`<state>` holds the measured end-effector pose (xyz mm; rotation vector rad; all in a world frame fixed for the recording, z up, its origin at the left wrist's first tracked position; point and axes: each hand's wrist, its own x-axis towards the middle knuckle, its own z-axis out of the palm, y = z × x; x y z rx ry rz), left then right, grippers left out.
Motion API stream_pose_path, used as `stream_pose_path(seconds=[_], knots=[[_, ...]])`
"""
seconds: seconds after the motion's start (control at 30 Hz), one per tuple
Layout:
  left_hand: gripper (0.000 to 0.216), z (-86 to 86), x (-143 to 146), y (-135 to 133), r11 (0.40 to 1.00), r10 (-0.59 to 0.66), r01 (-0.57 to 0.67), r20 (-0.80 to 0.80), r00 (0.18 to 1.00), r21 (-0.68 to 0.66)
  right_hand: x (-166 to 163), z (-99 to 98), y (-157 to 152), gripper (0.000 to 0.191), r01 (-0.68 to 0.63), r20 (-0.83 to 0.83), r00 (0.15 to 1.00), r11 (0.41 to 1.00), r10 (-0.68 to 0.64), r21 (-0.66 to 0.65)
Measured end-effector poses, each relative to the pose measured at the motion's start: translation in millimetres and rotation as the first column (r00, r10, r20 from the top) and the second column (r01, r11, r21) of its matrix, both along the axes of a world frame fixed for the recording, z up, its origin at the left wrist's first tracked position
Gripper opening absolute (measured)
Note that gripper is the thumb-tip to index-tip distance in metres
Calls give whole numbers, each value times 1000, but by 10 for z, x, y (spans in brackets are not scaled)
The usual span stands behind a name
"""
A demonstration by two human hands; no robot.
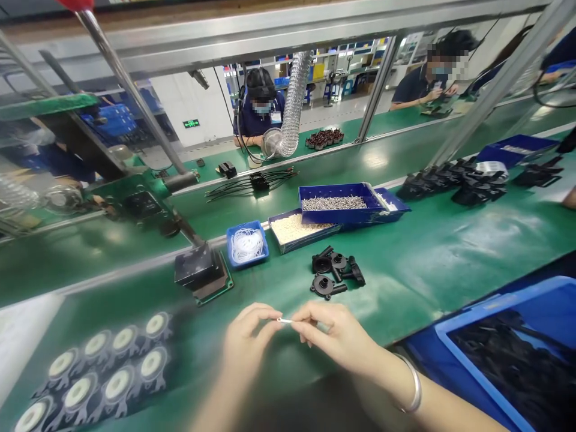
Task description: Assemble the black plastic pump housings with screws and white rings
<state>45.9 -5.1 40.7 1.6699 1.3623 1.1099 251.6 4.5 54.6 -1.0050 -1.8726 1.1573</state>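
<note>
A small pin (284,320) is pinched at both ends by the left hand (249,342) and right hand (337,336), just in front of the black housings (335,273), likely kept off the worktop (427,258) for fingertip control, with blue trays (335,217) parked behind those housings, handy.

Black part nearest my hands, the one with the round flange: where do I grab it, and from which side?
Probably pinch the black part across its round flange from above, coming from the near side: it lies flat, its stub points right, other parts crowd behind.
</note>
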Motion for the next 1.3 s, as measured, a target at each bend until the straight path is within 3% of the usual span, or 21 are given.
stream_pose_path(seconds=[0.2, 0.33, 0.4, 0.57, 0.77, 0.87, 0.97, 1.03, 1.1, 1.17, 1.23, 1.3], knots=[[14, -31, -130, 20, 977, -95, 128, -190, 977, 169, -12, 24, 4, 18, -52, 154, 988, 963, 11, 266], [17, 13, -190, 30, 943, -140, 227, -326, 935, 245, -6, 77, -24, 22, -165, 358, 933, 849, -30, 502], [18, 51, -199, 17, 933, -158, 266, -388, 908, 242, 0, 121, -55, 22, -226, 457, 888, 808, -59, 544], [24, 47, -202, -59, 917, -235, 359, -491, 839, 173, 11, 181, -130, 22, -288, 568, 823, 839, -31, 462], [19, 13, -134, -65, 945, -287, 328, -470, 835, 6, 36, -11, -193, 24, -168, 440, 898, 901, -28, 400], [20, 39, -54, -56, 931, -305, 359, -405, 862, 64, 67, -92, -201, 22, -102, 266, 964, 958, 29, 267], [25, -7, 32, -74, 931, -278, 328, -273, 921, 159, 148, -167, -115, 22, -89, -62, 994, 996, 87, -20], [45, -89, 80, -84, 953, -223, 254, -183, 957, 167, 250, -248, 20, 25, -10, -187, 982, 991, -16, -135], [58, -192, 111, -73, 978, -168, 182, -134, 977, 102, 381, -353, 194, 30, 182, -161, 965, 971, -206, -155], [59, -292, 125, -34, 987, -158, 159, -118, 980, 2, 500, -455, 350, 36, 300, -83, 945, 939, -317, -170], [61, -368, 127, 20, 983, -170, 161, -119, 978, -85, 554, -517, 428, 38, 254, -58, 960, 939, -274, -230], [71, -405, 126, 61, 975, -190, 173, -120, 974, -140, 515, -516, 404, 36, 92, -152, 977, 938, -150, -335]])
